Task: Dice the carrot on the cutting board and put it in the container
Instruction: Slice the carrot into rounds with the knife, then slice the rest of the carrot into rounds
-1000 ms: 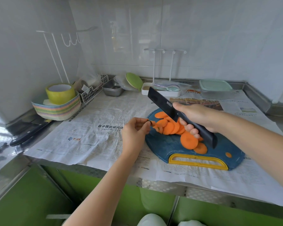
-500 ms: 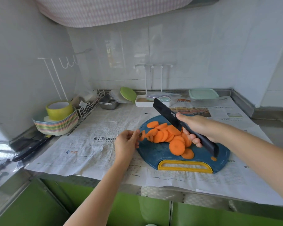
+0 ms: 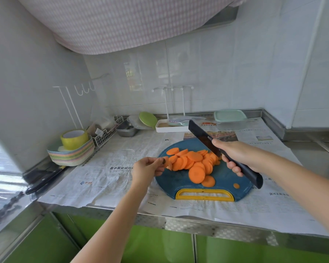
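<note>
A pile of round orange carrot slices (image 3: 193, 160) lies on the blue cutting board (image 3: 224, 179) with a yellow handle. My right hand (image 3: 235, 154) grips a black knife (image 3: 203, 138), its blade raised and pointing up and left over the board. My left hand (image 3: 148, 168) pinches a small carrot end piece (image 3: 165, 161) at the board's left edge. A clear container with a pale green lid (image 3: 229, 116) stands at the back of the counter, behind the board.
Newspaper (image 3: 110, 168) covers the steel counter. A stack of coloured bowls with a yellow tape roll (image 3: 72, 149) sits at the left, a second knife (image 3: 44, 180) in front of it. A wire basket, metal tray (image 3: 126, 129) and white rack tray (image 3: 169, 128) line the back wall.
The view has tilted upward, so board and hands sit lower in frame. My left hand has drawn slightly left with the carrot end. The knife stays raised.
</note>
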`<move>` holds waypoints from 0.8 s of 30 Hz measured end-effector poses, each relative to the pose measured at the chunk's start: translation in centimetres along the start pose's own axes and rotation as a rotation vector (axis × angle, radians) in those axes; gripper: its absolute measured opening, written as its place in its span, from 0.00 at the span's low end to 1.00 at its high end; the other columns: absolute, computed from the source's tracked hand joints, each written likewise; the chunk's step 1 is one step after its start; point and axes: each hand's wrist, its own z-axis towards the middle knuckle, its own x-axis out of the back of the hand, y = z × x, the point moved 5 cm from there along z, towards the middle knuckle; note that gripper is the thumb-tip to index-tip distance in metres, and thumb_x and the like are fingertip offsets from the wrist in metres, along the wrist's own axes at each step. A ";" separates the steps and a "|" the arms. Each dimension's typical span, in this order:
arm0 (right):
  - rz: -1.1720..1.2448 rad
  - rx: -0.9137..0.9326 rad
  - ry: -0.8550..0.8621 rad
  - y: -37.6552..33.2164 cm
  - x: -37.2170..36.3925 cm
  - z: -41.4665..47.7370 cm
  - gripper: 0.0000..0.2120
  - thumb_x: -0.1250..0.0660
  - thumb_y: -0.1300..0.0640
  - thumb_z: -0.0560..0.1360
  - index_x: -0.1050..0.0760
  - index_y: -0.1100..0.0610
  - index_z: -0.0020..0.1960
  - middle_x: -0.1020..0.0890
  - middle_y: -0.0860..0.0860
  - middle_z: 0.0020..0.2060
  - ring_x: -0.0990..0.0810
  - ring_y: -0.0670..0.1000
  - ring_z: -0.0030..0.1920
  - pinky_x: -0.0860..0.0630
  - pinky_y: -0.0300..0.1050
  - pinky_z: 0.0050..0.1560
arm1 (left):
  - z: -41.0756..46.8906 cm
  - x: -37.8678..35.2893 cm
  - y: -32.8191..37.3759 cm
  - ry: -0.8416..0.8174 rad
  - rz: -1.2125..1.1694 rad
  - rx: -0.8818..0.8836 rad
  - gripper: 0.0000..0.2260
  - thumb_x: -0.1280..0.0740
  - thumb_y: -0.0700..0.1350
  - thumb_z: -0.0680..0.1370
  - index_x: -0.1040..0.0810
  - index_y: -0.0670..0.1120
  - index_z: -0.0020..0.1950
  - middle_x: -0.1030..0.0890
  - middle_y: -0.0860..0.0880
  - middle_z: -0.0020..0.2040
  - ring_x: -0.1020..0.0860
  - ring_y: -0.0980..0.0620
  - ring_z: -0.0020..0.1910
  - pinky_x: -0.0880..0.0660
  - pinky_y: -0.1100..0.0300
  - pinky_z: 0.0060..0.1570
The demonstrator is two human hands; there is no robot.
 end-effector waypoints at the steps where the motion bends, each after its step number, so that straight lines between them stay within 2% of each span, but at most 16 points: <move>1: 0.008 0.003 0.002 0.0 0.1 0.0 0.29 0.45 0.33 0.78 0.33 0.58 0.36 0.32 0.51 0.20 0.35 0.48 0.18 0.35 0.37 0.22 | -0.1 -0.2 0.3 -0.016 -0.035 0.015 0.05 0.29 0.41 0.75 0.20 0.39 0.43 0.16 0.44 0.37 0.19 0.53 0.33 0.22 0.65 0.34; 6: 0.018 0.046 -0.011 -0.3 0.1 -0.2 0.29 0.45 0.33 0.79 0.33 0.59 0.35 0.31 0.51 0.20 0.35 0.49 0.18 0.34 0.39 0.23 | -0.3 -0.4 1.0 -0.074 -0.049 0.023 0.03 0.30 0.34 0.74 0.21 0.37 0.46 0.16 0.43 0.41 0.19 0.51 0.37 0.22 0.64 0.36; 11: 0.036 0.095 -0.028 -0.4 -0.6 -0.4 0.29 0.44 0.34 0.78 0.34 0.58 0.34 0.32 0.51 0.20 0.35 0.49 0.18 0.34 0.37 0.22 | -1.2 -0.3 1.8 -0.173 0.048 -0.096 0.06 0.27 0.32 0.70 0.20 0.41 0.40 0.17 0.44 0.39 0.19 0.49 0.40 0.21 0.58 0.48; 17: 0.002 0.161 -0.048 -0.4 -1.7 0.0 0.28 0.42 0.35 0.78 0.33 0.58 0.33 0.32 0.51 0.20 0.35 0.48 0.18 0.34 0.37 0.22 | -2.5 -0.6 2.5 -0.269 -0.051 -0.147 0.07 0.27 0.32 0.68 0.21 0.40 0.43 0.16 0.45 0.40 0.18 0.52 0.41 0.22 0.63 0.45; 20: 0.013 0.198 -0.074 -0.7 -2.5 0.0 0.28 0.42 0.36 0.79 0.33 0.58 0.32 0.32 0.51 0.20 0.35 0.48 0.18 0.34 0.37 0.21 | -2.9 -0.8 2.4 -0.291 -0.167 -0.061 0.10 0.27 0.37 0.68 0.20 0.39 0.47 0.16 0.44 0.40 0.17 0.51 0.41 0.21 0.63 0.42; 24: 0.021 0.235 -0.107 -1.1 -3.2 0.0 0.29 0.42 0.35 0.78 0.34 0.58 0.32 0.32 0.52 0.21 0.35 0.48 0.18 0.34 0.38 0.21 | -2.6 -0.5 1.6 -0.209 -0.195 0.114 0.05 0.31 0.38 0.74 0.19 0.37 0.47 0.16 0.43 0.41 0.17 0.53 0.38 0.22 0.65 0.36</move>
